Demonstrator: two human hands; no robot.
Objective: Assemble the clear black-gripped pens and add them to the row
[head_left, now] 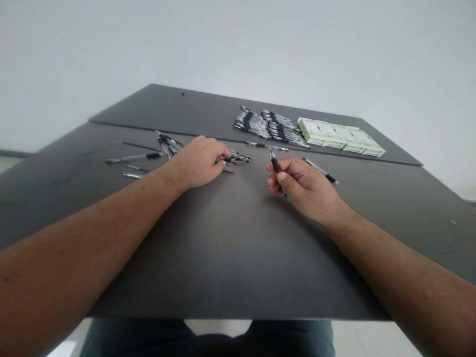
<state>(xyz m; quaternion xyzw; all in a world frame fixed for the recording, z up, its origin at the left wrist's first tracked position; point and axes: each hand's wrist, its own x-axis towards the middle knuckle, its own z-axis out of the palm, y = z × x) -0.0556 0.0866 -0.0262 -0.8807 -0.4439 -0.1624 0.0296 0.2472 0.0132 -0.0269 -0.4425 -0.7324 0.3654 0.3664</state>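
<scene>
My right hand (307,188) is closed round a pen (275,162) with a clear barrel and a black grip. It holds the pen tilted above the table, its tip end pointing up and away. At the loose heap of pen parts (240,157), my left hand (203,159) has thumb and forefinger pinched together. Something dark shows at those fingertips, but I cannot make out what it is. Behind the left hand lie more clear pens (169,144), partly hidden by it. Beyond and beside my right hand, another black-grip pen (322,171) rests on the table.
The dark table (238,248) has a seam across it. Past the seam, pens lie side by side in rows (253,122), with green-and-white boxes (340,136) to their right. A single pen (266,146) lies near the seam. Thin refills and pen pieces (139,156) are scattered at left.
</scene>
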